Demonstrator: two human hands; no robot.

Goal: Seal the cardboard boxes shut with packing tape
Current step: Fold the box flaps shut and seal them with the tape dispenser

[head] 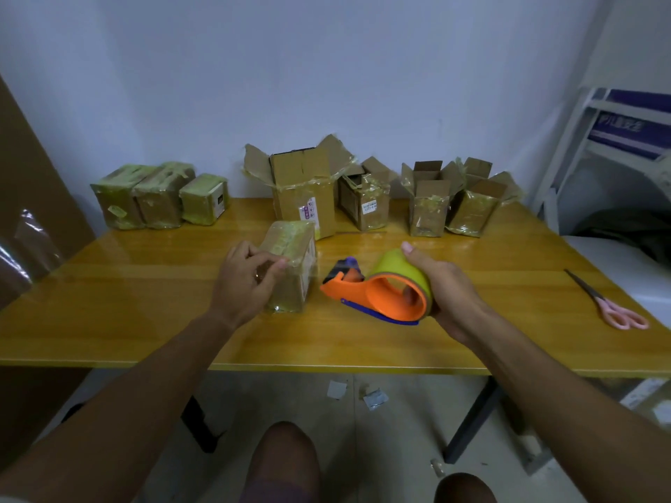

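At the desk point(472, 255), the left hand point(244, 281) grips a taped box point(294, 255); at its 3 o'clock, the right hand point(441, 292) clasps the tape dispenser point(381, 288).

One head-worn camera looks forward and down (close) over the table point(472, 350).

taped box point(290, 265) left of dispenser point(381, 288)

Orange dispenser point(366, 288) with blue trim and a yellow-green tape roll point(403, 266) under the right fingers. Brown box point(292, 266) wrapped in yellowish tape by the left fingertips. Pink-handled scissors point(610, 303), glossy amber table point(145, 314).
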